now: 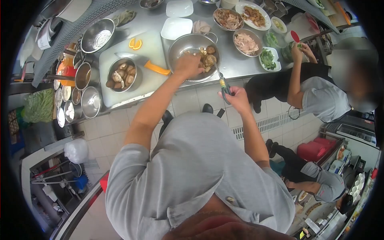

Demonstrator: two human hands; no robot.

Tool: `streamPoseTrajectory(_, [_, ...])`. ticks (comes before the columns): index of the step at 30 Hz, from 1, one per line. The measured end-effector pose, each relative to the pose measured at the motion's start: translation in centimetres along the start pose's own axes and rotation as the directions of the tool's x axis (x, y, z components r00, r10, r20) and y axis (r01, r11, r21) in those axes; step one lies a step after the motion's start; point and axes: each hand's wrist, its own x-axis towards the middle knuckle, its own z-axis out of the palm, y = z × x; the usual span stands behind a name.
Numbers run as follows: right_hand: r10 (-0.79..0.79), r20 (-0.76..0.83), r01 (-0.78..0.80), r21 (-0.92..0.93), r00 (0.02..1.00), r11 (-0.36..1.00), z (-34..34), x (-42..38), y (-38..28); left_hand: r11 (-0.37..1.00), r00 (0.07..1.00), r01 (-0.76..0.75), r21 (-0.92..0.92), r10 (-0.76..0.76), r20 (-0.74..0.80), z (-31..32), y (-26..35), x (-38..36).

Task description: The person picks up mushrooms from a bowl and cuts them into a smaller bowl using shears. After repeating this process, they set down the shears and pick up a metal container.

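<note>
My left hand [189, 66] reaches into a metal bowl [173, 60] on the counter, its fingers curled down; what they hold is hidden. Brown mushrooms [209, 60], some in pieces, lie in that bowl on its right side. In my right hand [237, 98] is a pair of scissors [223, 82] with dark green and yellow handles. Their blades point over the bowl's right rim, towards the mushrooms. A smaller metal bowl [135, 83] of whole brown mushrooms stands on the white cutting board [154, 46] to the left. Beside it lies a knife with an orange handle [157, 68].
Two orange pieces [135, 43] lie on the board. White square dishes [176, 28] and bowls of shredded meat [245, 43] stand behind. A co-worker [320, 86] handles greens at the right, near a dish of leaves [269, 60]. Another person [326, 182] is lower right.
</note>
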Motion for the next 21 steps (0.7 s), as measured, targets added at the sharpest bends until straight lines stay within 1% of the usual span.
streamPoseTrajectory(2, [0.0, -0.01, -0.001, -0.042, 1.0, 0.999, -0.3, -0.3, -0.4, 0.997, 0.987, 0.073, -0.034, -0.067, 0.149, 1.8, 1.0, 1.5])
streamPoseTrajectory(3, [0.005, -0.014, -0.006, -0.07, 1.0, 0.998, -0.4, -0.7, -1.1, 0.996, 0.995, 0.063, -0.068, -0.057, 0.087, 2.1, 1.0, 1.6])
streamPoseTrajectory(4, [0.012, -0.018, -0.013, -0.094, 1.0, 0.995, -0.4, -1.1, -1.4, 0.994, 0.994, 0.058, -0.097, -0.048, 0.102, 2.2, 0.7, 1.7])
streamPoseTrajectory(6, [0.0, -0.031, -0.002, -0.075, 1.0, 0.997, -0.2, -1.3, -0.6, 0.988, 0.99, 0.048, -0.149, -0.027, 0.137, 2.1, -0.5, 1.7])
streamPoseTrajectory(7, [-0.009, -0.034, 0.007, -0.068, 0.999, 0.998, -0.1, -1.4, -0.4, 0.932, 0.989, 0.055, -0.359, -0.002, 0.145, 1.9, -1.4, 1.6])
streamPoseTrajectory(8, [-0.057, -0.039, 0.054, -0.093, 0.998, 0.994, 0.0, -1.5, -0.4, 0.796, 0.981, 0.136, -0.589, -0.025, 0.193, 1.6, -2.4, 1.4])
streamPoseTrajectory(9, [-0.105, -0.039, 0.099, -0.119, 0.994, 0.988, 0.1, -1.7, -0.5, 0.598, 0.968, 0.221, -0.771, -0.037, 0.249, 1.4, -3.3, 0.9])
streamPoseTrajectory(10, [-0.154, -0.034, 0.147, -0.146, 0.987, 0.978, 0.2, -1.9, -0.7, 0.352, 0.952, 0.297, -0.888, -0.037, 0.304, 0.7, -3.7, 0.3])
streamPoseTrajectory(11, [-0.207, -0.033, 0.199, -0.17, 0.978, 0.965, 0.4, -1.9, -0.7, 0.27, 0.948, 0.306, -0.913, -0.001, 0.318, 0.0, -4.3, -0.1])
streamPoseTrajectory(13, [-0.316, -0.019, 0.305, -0.221, 0.948, 0.926, 0.8, -1.7, -1.1, 0.206, 0.959, 0.275, -0.939, 0.015, 0.284, -1.5, -4.4, -1.3])
streamPoseTrajectory(16, [-0.404, 0.029, 0.393, -0.304, 0.914, 0.868, 1.1, -1.5, -2.6, 0.128, 0.968, 0.249, -0.96, 0.012, 0.252, -1.7, -5.3, -2.1])
streamPoseTrajectory(17, [-0.385, 0.037, 0.374, -0.332, 0.922, 0.866, 1.1, -1.5, -3.2, 0.106, 0.969, 0.245, -0.964, 0.01, 0.247, -1.5, -5.6, -2.3])
streamPoseTrajectory(20, [-0.324, 0.057, 0.318, -0.411, 0.944, 0.854, 1.2, -1.3, -4.1, 0.116, 0.968, 0.241, -0.964, 0.038, 0.247, -1.2, -5.8, -2.5])
streamPoseTrajectory(21, [-0.304, 0.066, 0.302, -0.431, 0.95, 0.851, 1.3, -1.1, -4.2, 0.141, 0.968, 0.243, -0.96, 0.023, 0.248, -1.3, -5.7, -2.6])
